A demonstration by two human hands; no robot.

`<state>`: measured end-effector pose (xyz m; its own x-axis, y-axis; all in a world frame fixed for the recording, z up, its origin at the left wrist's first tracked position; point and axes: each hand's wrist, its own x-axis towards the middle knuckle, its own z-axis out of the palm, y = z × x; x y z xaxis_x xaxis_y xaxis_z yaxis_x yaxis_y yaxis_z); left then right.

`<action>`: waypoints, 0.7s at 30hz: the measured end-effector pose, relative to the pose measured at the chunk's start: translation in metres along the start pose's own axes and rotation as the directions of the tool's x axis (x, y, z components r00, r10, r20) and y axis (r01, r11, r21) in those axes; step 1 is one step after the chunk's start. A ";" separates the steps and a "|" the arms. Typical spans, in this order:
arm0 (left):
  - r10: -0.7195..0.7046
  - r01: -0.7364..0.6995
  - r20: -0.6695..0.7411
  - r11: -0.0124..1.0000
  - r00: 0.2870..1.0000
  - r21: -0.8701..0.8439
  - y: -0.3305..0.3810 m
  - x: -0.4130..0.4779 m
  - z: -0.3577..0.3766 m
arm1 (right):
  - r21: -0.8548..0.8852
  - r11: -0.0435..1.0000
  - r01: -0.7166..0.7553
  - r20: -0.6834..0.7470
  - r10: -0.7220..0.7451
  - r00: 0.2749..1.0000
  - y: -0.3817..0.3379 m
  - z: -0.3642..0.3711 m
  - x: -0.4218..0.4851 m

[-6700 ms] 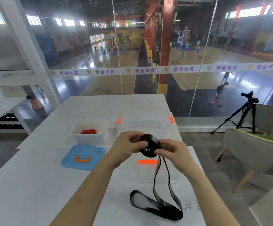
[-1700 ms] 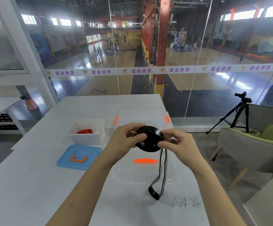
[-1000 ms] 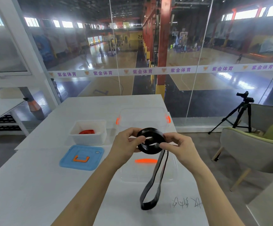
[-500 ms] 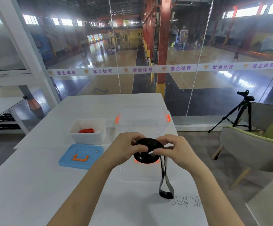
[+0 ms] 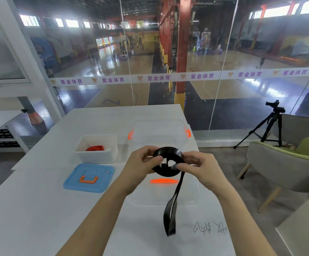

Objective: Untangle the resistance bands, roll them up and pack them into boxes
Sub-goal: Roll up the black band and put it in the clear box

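Observation:
A black resistance band (image 5: 168, 163) is wound into a thick coil held in the air above the white table (image 5: 39, 209). My left hand (image 5: 140, 165) grips the coil's left side, thumb on its edge. My right hand (image 5: 200, 167) pinches its right side. A short loose loop of the band (image 5: 170, 215) hangs down almost to the table. Below the coil lies a clear lid with an orange handle (image 5: 164, 181). A clear box with orange clips (image 5: 159, 132) stands behind it. A small white box (image 5: 96, 148) at the left holds a rolled red band (image 5: 95, 148).
A blue lid with an orange handle (image 5: 89, 178) lies flat in front of the white box. A glass wall runs behind the table. To the right stand a grey-green chair (image 5: 283, 163) and a camera tripod (image 5: 270, 124). Handwriting marks the table near the right front.
The coil has grown and the hanging tail has shortened since the earliest frame. In the last half second both hands rose slightly with the coil and the tail swung.

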<state>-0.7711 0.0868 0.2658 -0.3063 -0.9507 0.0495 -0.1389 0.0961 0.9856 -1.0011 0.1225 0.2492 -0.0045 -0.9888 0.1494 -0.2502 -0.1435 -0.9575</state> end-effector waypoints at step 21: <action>-0.009 0.007 -0.037 0.999 0.999 -0.046 0.008 0.003 0.002 | 0.078 0.997 -0.010 0.011 0.009 1.000 0.002 -0.002 0.006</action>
<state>-0.7753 0.0851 0.2740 -0.2700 -0.9617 0.0465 -0.0975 0.0754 0.9924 -1.0037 0.1161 0.2485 0.0036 -0.9905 0.1376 -0.1737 -0.1362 -0.9753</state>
